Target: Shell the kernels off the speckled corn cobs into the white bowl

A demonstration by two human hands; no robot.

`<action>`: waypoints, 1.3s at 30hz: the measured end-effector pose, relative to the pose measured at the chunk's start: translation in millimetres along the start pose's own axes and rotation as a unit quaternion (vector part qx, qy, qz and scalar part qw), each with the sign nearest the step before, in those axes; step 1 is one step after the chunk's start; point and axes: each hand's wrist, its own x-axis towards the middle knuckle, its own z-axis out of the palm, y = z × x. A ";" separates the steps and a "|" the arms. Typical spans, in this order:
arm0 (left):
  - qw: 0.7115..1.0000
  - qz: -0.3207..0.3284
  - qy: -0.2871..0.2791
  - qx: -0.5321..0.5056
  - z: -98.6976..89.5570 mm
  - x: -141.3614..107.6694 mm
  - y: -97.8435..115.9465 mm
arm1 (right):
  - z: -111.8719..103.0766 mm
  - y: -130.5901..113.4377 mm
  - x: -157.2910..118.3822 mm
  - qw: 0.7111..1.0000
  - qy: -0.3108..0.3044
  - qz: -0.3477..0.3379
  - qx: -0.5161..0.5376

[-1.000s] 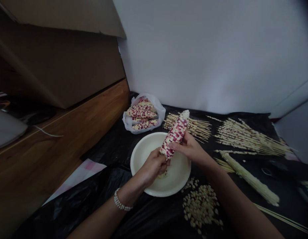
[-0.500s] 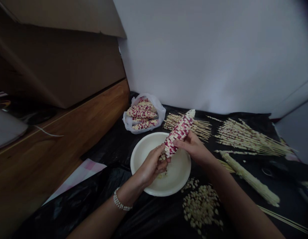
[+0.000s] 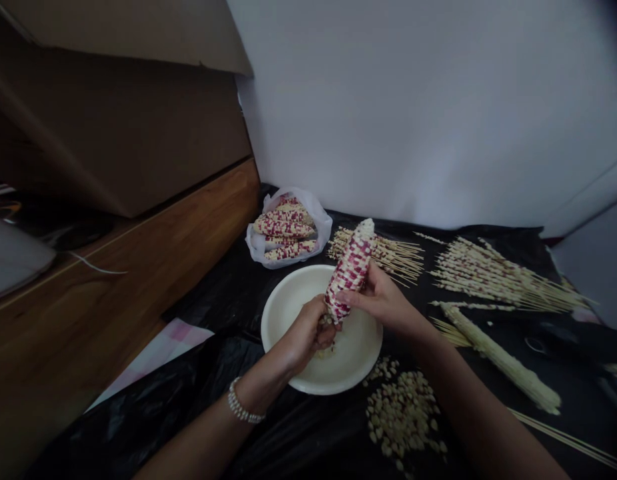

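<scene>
Black plastic sheeting spreads before a pale wall. Above a white basin, the right hand clasps a maroon-and-cream corn cob, tilted tip-up, its lower end gripped in the curled left hand

The big corn has dark pink and creamy white spots all mixed up, with a creamy white tip. By the black sheet's far left corner, the corn ears in the cloudy white bag are spotted pink and cream too. The bowl is plain cream. Near the sheet's far right corner, the corn sticks are pale yellow with pinky dots. Toward the near edge, the loose kernels are cream and light brown.
</scene>
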 end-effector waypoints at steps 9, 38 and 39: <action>0.999 -0.003 0.009 -0.044 2.3 -1.0 2.2 | 0.4 0.1 1.0 0.999 0.023 0.021 0.028; 0.999 0.013 0.011 -0.031 2.3 -3.9 6.2 | -6.6 2.5 2.1 0.997 0.051 0.019 0.056; 1.000 0.016 0.018 -0.016 2.4 -3.4 5.4 | -6.6 2.8 2.1 0.997 0.053 0.019 0.053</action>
